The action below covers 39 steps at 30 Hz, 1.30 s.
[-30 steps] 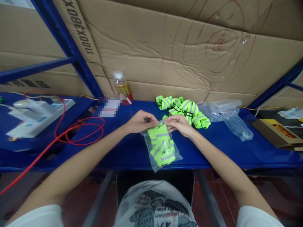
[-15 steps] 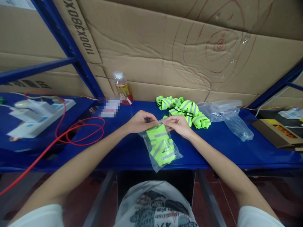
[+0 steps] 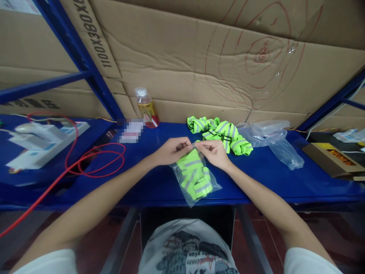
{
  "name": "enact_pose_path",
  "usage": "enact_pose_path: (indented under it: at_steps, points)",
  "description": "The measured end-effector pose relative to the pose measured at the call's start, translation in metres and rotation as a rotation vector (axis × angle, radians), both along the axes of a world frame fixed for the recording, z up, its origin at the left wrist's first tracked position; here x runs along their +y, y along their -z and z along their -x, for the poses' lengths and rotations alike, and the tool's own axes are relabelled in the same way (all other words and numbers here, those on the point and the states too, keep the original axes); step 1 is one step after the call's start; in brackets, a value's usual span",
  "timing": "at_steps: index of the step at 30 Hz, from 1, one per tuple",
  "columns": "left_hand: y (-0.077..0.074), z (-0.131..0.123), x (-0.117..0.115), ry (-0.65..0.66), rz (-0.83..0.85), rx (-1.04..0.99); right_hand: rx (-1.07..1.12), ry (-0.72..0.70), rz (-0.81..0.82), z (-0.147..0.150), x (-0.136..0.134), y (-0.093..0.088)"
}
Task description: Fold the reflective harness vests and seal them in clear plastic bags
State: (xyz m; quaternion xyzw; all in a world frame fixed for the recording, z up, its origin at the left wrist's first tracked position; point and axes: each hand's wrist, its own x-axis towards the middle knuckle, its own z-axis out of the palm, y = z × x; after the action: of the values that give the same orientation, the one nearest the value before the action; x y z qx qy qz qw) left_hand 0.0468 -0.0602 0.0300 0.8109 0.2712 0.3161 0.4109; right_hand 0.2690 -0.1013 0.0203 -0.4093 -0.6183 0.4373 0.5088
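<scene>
A: At the front edge of the blue surface (image 3: pixel 148 186), a clear bag (image 3: pixel 196 179) is held by its top edge, with the folded neon-yellow reflective strap (image 3: pixel 194 177) already inside. State of each hand?

B: Left hand (image 3: pixel 171 150) is closed in a pinch on the bag's mouth at the left corner; right hand (image 3: pixel 215 152) is pinched on the same edge just beside it, fingertips nearly touching. The bag's lower end lies on the surface and hangs slightly past its edge.

A: Notes for sealing it well?

B: Judged from the grip: the two lips should be lined up before pressure is applied, then the pinch is best run along the strip from one corner to the other. The strap should be kept clear of the closure, and air pressed out first.

A: Surroundings?

B: Loose straps (image 3: pixel 219 131) are piled behind the hands, empty bags (image 3: pixel 273 142) to their right, a bottle (image 3: pixel 146 108) by the cardboard wall, a red cable (image 3: pixel 94 160) coiled at left.
</scene>
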Motion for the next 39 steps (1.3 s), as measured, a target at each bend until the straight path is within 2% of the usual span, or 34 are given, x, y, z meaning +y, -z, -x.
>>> enact_pose_path:
  at_steps: [4, 7, 9, 12, 14, 15, 17, 19, 21, 23, 24, 26, 29, 32, 36, 39]
  points:
    - [0.003, -0.007, -0.004, 0.017, 0.001, 0.023, -0.079, 0.019, -0.016, 0.001, -0.002, 0.002]
    - [-0.012, 0.0, -0.002, -0.038, -0.117, 0.023, -0.082, -0.025, 0.063, -0.002, 0.002, 0.003]
    - [-0.034, 0.012, -0.001, -0.168, -0.32, 0.028, -0.076, -0.007, 0.062, -0.007, 0.005, 0.002]
    - [-0.071, 0.036, 0.0, -0.483, -0.762, 0.005, -0.083, 0.045, -0.041, -0.017, 0.008, -0.001]
    - [-0.082, 0.049, 0.001, -0.6, -0.994, 0.003, -0.127, 0.098, -0.141, -0.022, 0.009, -0.003]
    - [-0.08, 0.053, 0.002, -0.612, -1.043, 0.039, -0.159, 0.128, -0.184, -0.023, 0.009, -0.005]
    - [-0.061, 0.055, 0.008, -0.537, -1.019, 0.198, -0.218, 0.172, -0.235, -0.024, 0.008, -0.006]
    - [-0.027, 0.048, 0.016, -0.312, -0.939, 0.414, -0.253, 0.17, -0.239, -0.023, 0.008, -0.005]
    - [0.007, 0.038, 0.026, -0.075, -0.868, 0.539, -0.27, 0.154, -0.24, -0.022, 0.009, -0.003]
    - [0.03, 0.029, 0.037, 0.014, -0.852, 0.569, -0.296, 0.137, -0.256, -0.021, 0.01, 0.002]
    - [0.036, 0.026, 0.043, 0.025, -0.863, 0.591, -0.315, 0.13, -0.279, -0.021, 0.011, 0.005]
    - [0.038, 0.025, 0.056, -0.01, -0.915, 0.626, -0.373, 0.114, -0.354, -0.021, 0.013, 0.01]
    - [0.032, 0.031, 0.073, -0.096, -0.988, 0.71, -0.492, 0.088, -0.447, -0.021, 0.015, 0.015]
    - [0.031, 0.035, 0.078, -0.176, -0.96, 0.761, -0.605, 0.057, -0.462, -0.022, 0.014, 0.018]
    - [0.029, 0.03, 0.057, -0.308, -0.901, 0.668, -0.691, 0.063, -0.513, -0.024, 0.013, 0.013]
    - [0.017, 0.021, 0.029, -0.376, -0.939, 0.519, -0.803, 0.153, -0.616, -0.027, 0.009, 0.0]
